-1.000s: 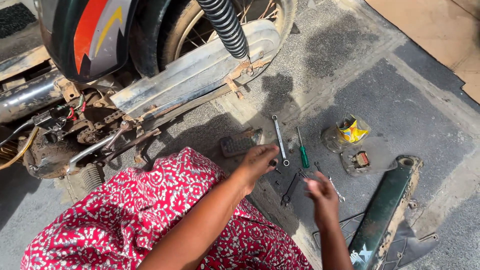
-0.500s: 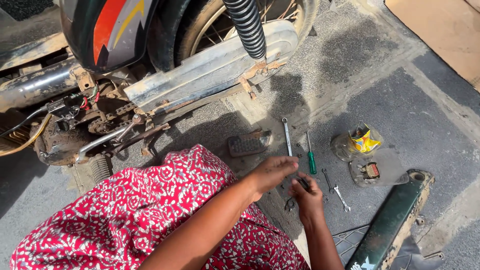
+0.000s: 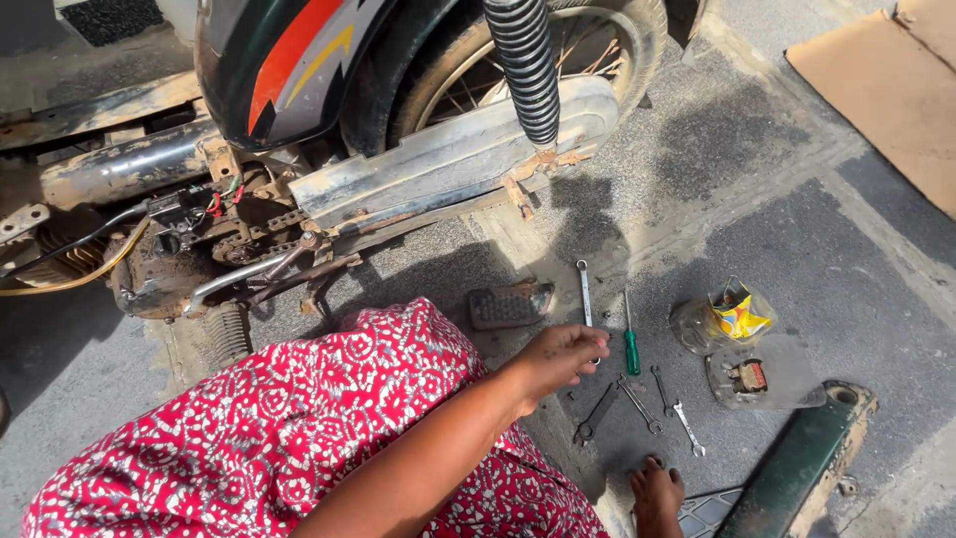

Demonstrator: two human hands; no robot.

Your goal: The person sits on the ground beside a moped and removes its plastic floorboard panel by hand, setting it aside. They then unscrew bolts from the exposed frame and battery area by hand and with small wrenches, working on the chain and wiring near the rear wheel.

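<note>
Over the wrenches [image 3: 627, 401] — left hand [image 3: 560, 359] loosely curled, empty, fingertips beside green-handled screwdriver [image 3: 630, 344]; right hand [image 3: 657, 493] flat on ground.

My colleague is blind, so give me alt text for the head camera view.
A person's left hand hovers over wrenches and a green-handled screwdriver on the pavement beside a motorcycle's rear wheel. Their right hand rests on the ground near a green metal part.
</note>
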